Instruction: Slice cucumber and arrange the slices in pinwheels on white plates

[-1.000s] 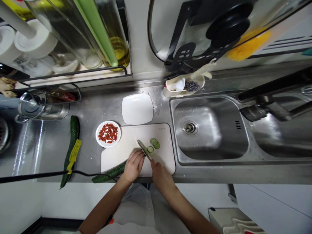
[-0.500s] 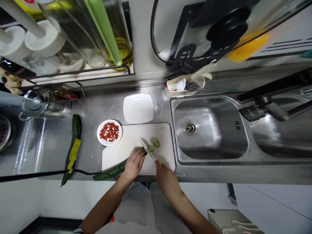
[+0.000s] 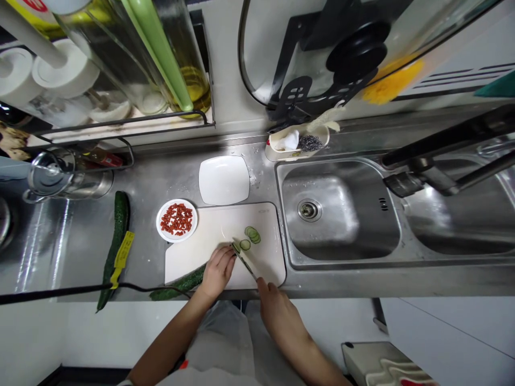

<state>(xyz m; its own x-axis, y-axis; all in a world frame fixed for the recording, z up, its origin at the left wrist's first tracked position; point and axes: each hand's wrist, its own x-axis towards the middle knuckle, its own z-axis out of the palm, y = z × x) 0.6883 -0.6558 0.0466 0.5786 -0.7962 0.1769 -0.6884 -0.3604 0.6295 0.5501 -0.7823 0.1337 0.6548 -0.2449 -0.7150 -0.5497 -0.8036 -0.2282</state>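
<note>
My left hand (image 3: 218, 271) is closed around a dark green cucumber (image 3: 183, 284) and presses it on the white cutting board (image 3: 205, 228). The cucumber's far end sticks out over the board's left front edge. In my right hand (image 3: 277, 305) is a knife (image 3: 244, 262), its blade at the cut end of the cucumber beside my left fingertips. Several thin cucumber slices (image 3: 252, 234) lie overlapping on the board, and a single slice (image 3: 245, 245) rests just nearer the blade. My left fingers hide part of the cut end.
A white bowl of red goji-like pieces (image 3: 177, 220) overlaps the board's upper left corner. Behind the board sits a white square plate (image 3: 224, 180). A second cucumber with a yellow label (image 3: 119, 230) lies left. To the right is the sink (image 3: 341, 214); a dark cable (image 3: 60, 292) crosses the front left.
The knife has come down toward the cucumber's cut end, its blade now steeper and nearer my left fingers. The whole view has shifted slightly; both hands keep their holds.
</note>
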